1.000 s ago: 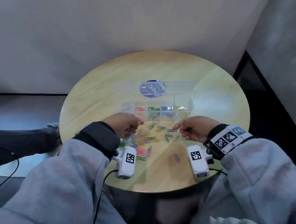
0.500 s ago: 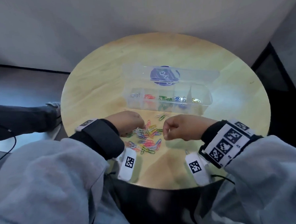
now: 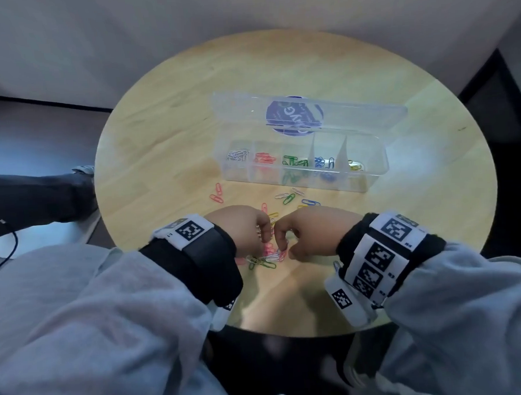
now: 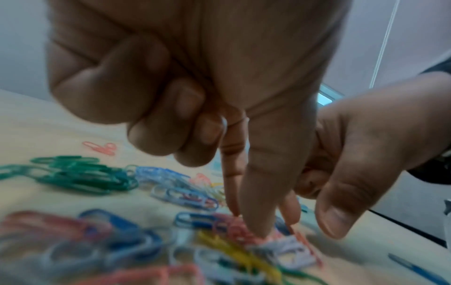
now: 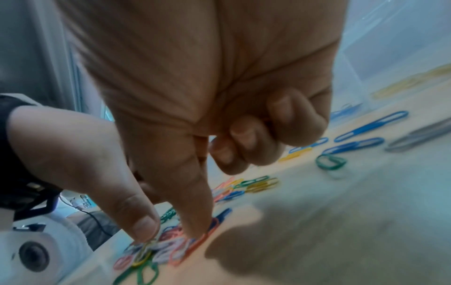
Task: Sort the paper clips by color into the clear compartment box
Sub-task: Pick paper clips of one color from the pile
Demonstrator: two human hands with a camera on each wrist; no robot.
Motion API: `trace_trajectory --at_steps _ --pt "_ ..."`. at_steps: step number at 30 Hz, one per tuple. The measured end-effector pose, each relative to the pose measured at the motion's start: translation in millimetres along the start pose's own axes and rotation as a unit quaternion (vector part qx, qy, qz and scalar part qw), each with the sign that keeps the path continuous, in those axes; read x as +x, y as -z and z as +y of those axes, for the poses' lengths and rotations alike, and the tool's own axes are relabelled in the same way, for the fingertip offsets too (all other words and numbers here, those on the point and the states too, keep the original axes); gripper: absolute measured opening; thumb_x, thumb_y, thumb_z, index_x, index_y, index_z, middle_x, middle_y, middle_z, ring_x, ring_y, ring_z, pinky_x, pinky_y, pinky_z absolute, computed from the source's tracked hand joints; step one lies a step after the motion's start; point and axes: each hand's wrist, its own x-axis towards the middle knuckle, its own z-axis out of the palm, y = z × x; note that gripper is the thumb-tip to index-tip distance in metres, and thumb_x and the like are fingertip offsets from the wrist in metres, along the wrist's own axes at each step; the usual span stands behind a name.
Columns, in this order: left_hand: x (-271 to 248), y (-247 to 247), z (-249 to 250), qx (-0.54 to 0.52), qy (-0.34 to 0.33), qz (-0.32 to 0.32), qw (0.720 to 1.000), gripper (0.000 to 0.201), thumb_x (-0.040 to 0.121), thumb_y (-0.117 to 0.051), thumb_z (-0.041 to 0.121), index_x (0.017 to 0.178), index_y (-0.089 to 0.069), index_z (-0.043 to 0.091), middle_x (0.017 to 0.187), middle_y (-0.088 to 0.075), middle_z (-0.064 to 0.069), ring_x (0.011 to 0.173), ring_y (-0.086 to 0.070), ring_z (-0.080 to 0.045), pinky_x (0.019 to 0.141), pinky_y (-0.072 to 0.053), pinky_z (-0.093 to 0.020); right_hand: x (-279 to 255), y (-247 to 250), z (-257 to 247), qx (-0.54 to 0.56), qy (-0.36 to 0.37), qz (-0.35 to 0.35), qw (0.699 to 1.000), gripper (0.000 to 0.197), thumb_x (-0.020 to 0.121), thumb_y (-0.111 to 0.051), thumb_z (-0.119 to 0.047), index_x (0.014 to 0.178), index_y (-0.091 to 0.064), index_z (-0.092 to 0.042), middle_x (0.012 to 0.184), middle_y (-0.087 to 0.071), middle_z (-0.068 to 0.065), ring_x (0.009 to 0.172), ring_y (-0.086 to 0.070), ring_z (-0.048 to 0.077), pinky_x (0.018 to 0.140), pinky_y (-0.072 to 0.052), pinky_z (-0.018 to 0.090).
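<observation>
The clear compartment box (image 3: 369, 167) stands open at the table's middle right, with white, red, green, blue and yellow clips in separate cells. A mixed pile of paper clips (image 3: 265, 259) lies near the front edge. Both hands meet over it. My left hand (image 3: 266, 236) has its outer fingers curled, and its thumb and index tips (image 4: 253, 227) close on a pink clip in the pile. My right hand (image 3: 281, 244) is curled too. Its thumb (image 5: 195, 229) presses a red clip, with the index finger a little apart. Whether it grips anything is hidden.
The box's lid (image 3: 248, 107) lies open behind it, bearing a blue sticker. Stray clips lie between box and hands: two pink (image 3: 216, 193), a green (image 3: 289, 199), a blue (image 3: 311, 202). The round wooden table (image 3: 166, 148) drops off close behind my wrists. A leg (image 3: 36, 197) shows at left.
Both hands have drawn together from the pile's two sides and now meet fingertip to fingertip over it. The head view has tilted, so the box sits further right.
</observation>
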Motion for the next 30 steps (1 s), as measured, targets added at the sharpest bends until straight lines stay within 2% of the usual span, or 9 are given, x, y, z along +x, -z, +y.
trace_trajectory --at_steps 2,6,9,11,13,17,22,25,30 --pt "3.3 -4.3 -0.2 -0.004 -0.001 -0.005 1.0 0.018 0.079 -0.068 0.024 0.075 -0.051 0.03 0.085 -0.059 0.008 0.079 -0.058 -0.016 0.053 -0.034 -0.021 -0.6 -2.4 0.4 -0.007 0.002 0.005 1.0 0.014 0.082 -0.061 -0.018 0.093 -0.063 -0.027 0.066 -0.042 -0.011 0.075 -0.046 0.015 0.055 -0.035 0.025" --pt "7.6 -8.7 -0.2 0.013 -0.007 0.011 1.0 0.023 0.078 -0.07 0.026 0.07 -0.048 0.028 0.089 -0.061 0.006 0.077 -0.058 -0.016 0.055 -0.036 -0.022 -0.6 -6.5 1.4 -0.025 0.006 -0.001 1.0 0.015 0.081 -0.057 -0.014 0.083 -0.058 -0.028 0.067 -0.045 -0.011 0.078 -0.049 0.017 0.066 -0.043 0.03" --pt "8.8 -10.3 -0.8 0.022 -0.007 0.016 1.0 0.026 0.079 -0.069 0.027 0.066 -0.047 0.027 0.088 -0.058 0.007 0.075 -0.056 -0.015 0.053 -0.035 -0.022 -0.6 -7.3 1.0 -0.023 0.017 -0.003 1.0 0.012 0.081 -0.06 -0.016 0.091 -0.06 -0.024 0.067 -0.042 -0.013 0.077 -0.047 0.016 0.057 -0.037 0.026" --pt "9.5 -10.9 -0.7 0.031 -0.008 0.017 0.999 0.028 0.08 -0.069 0.028 0.064 -0.046 0.028 0.089 -0.058 0.007 0.077 -0.055 -0.015 0.053 -0.035 -0.022 -0.5 -8.2 0.0 -0.008 0.026 -0.011 1.0 0.015 0.081 -0.065 -0.019 0.096 -0.061 -0.021 0.068 -0.041 -0.016 0.078 -0.045 0.013 0.061 -0.035 0.027" --pt "9.6 -11.5 0.6 0.042 -0.009 0.016 0.999 0.025 0.08 -0.068 0.028 0.066 -0.048 0.028 0.09 -0.058 0.007 0.077 -0.054 -0.015 0.053 -0.034 -0.022 0.0 -9.3 -1.2 -0.005 0.036 -0.018 0.999 0.011 0.081 -0.065 -0.018 0.09 -0.059 -0.023 0.075 -0.046 -0.014 0.081 -0.047 0.013 0.066 -0.036 0.026" --pt "7.4 -12.4 3.8 0.042 -0.003 0.021 0.999 0.01 0.082 -0.065 0.026 0.076 -0.056 0.026 0.09 -0.06 0.004 0.072 -0.053 -0.015 0.063 -0.039 -0.024 -0.2 -8.0 -1.1 -0.031 0.033 -0.026 0.999 0.011 0.081 -0.059 -0.013 0.08 -0.057 -0.024 0.078 -0.052 -0.006 0.076 -0.049 0.018 0.062 -0.039 0.028" --pt "6.7 -10.7 2.1 0.017 0.003 0.008 1.0 0.007 0.084 -0.064 0.026 0.078 -0.06 0.024 0.078 -0.061 0.005 0.056 -0.052 -0.01 0.064 -0.042 -0.022 -0.2 -4.9 2.3 -0.049 0.002 -0.045 0.998 0.008 0.079 -0.058 -0.013 0.077 -0.058 -0.021 0.075 -0.054 -0.004 0.073 -0.051 0.018 0.058 -0.04 0.026" --pt "7.1 -7.7 0.0 -0.019 0.001 0.009 1.0 0.008 0.081 -0.063 0.023 0.074 -0.059 0.023 0.073 -0.06 0.005 0.066 -0.054 -0.015 0.061 -0.04 -0.022 -0.5 -3.4 6.2 -0.028 -0.019 -0.056 0.998 0.008 0.076 -0.06 -0.014 0.072 -0.06 -0.021 0.07 -0.056 -0.005 0.07 -0.053 0.017 0.061 -0.044 0.027" --pt "8.6 6.9 -5.8 -0.216 0.002 -0.001 0.976 0.015 0.083 -0.063 0.021 0.07 -0.055 0.021 0.061 -0.055 0.004 0.054 -0.046 -0.01 0.052 -0.036 -0.02 -2.8 13.6 23.8 0.101 -0.034 -0.039 0.994 0.015 0.076 -0.065 -0.018 0.063 -0.058 -0.021 0.065 -0.057 -0.004 0.056 -0.045 0.01 0.058 -0.04 0.024"
